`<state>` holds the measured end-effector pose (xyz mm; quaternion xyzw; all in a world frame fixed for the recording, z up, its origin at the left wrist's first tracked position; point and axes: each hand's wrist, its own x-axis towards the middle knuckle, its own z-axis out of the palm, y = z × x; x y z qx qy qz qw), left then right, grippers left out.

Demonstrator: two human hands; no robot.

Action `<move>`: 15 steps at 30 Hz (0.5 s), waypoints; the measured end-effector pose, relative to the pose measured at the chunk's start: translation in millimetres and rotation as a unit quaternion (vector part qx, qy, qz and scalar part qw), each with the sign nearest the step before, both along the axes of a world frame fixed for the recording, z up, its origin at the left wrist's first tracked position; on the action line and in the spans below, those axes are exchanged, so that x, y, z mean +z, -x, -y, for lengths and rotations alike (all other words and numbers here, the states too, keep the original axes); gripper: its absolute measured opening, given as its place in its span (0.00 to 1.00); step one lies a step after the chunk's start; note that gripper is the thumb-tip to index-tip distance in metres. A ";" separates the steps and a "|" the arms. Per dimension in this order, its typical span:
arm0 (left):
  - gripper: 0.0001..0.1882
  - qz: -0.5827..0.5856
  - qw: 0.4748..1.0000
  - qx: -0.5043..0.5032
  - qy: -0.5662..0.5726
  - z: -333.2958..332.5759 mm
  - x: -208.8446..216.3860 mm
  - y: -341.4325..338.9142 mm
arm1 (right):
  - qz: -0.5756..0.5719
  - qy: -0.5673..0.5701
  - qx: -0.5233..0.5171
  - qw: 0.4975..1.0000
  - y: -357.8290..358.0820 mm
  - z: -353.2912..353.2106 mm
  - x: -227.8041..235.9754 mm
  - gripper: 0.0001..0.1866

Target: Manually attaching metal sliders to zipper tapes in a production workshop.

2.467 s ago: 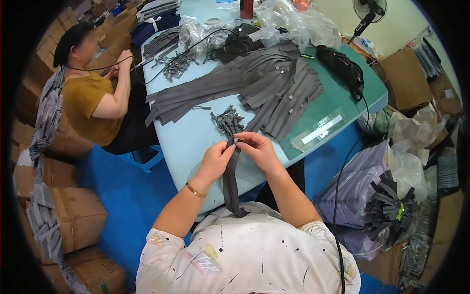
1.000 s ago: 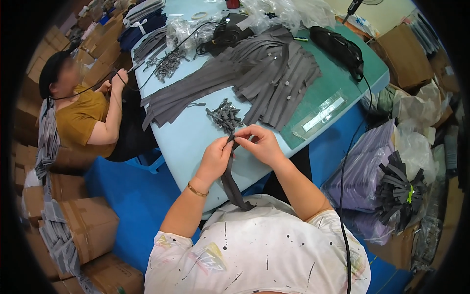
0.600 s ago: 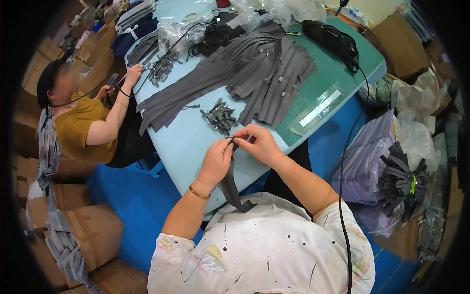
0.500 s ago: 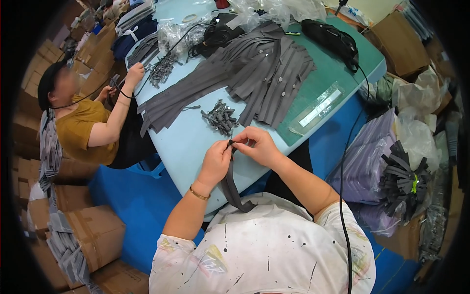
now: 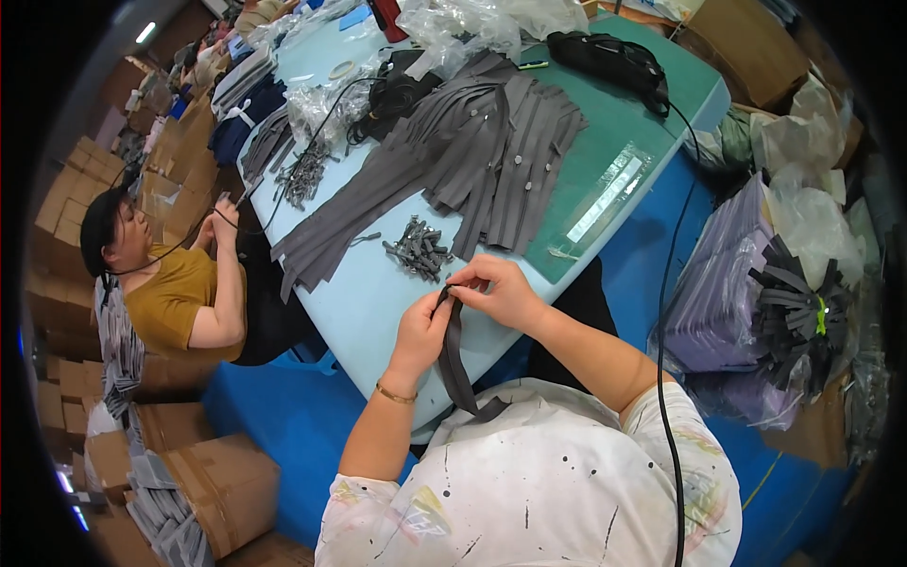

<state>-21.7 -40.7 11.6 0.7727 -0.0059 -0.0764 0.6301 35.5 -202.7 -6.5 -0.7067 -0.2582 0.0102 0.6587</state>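
My left hand (image 5: 422, 329) and my right hand (image 5: 498, 295) meet over the table's near edge, fingertips pinched together on the top end of a dark grey zipper strip (image 5: 455, 370). From there the strip hangs down and its lower end rests against my shirt. Whatever small part may be between the fingertips is too small to make out. Just beyond my hands lies a small heap of dark grey zipper sliders (image 5: 416, 251). Farther off, many grey zipper strips (image 5: 378, 180) are spread in a fan across the table.
On the light blue table (image 5: 364, 312) are a green mat (image 5: 661, 109), a black pouch (image 5: 609, 66) and clear plastic bags (image 5: 463, 28). A co-worker (image 5: 189, 293) sits at the left, handling something small. Cartons (image 5: 222, 487) stand lower left; wrapped purple bundles (image 5: 718, 283) at right.
The view has turned slightly. My hands keep their pinch on the zipper strip, with the fingers shifted a little. The co-worker's hands have come closer together.
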 end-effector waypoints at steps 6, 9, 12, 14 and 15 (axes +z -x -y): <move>0.09 0.045 0.998 -0.013 -0.041 3.4 -0.7 -0.3 | 0.009 0.027 0.006 1.000 -0.3 2.8 1.4 0.07; 0.09 0.029 0.999 -0.009 -0.020 1.9 -0.4 -1.7 | -0.027 0.023 0.037 0.999 -2.2 0.2 -1.5 0.07; 0.08 -0.038 0.998 -0.015 0.051 -3.4 2.2 -3.5 | -0.087 0.002 0.062 0.994 -3.4 6.0 4.8 0.09; 0.08 -0.073 0.993 -0.026 0.086 -3.3 5.4 -3.9 | -0.106 -0.016 0.059 0.992 -5.5 7.9 2.4 0.09; 0.10 -0.058 0.991 -0.007 0.124 1.6 10.5 -3.3 | -0.128 -0.032 0.055 0.990 -5.7 8.5 0.9 0.09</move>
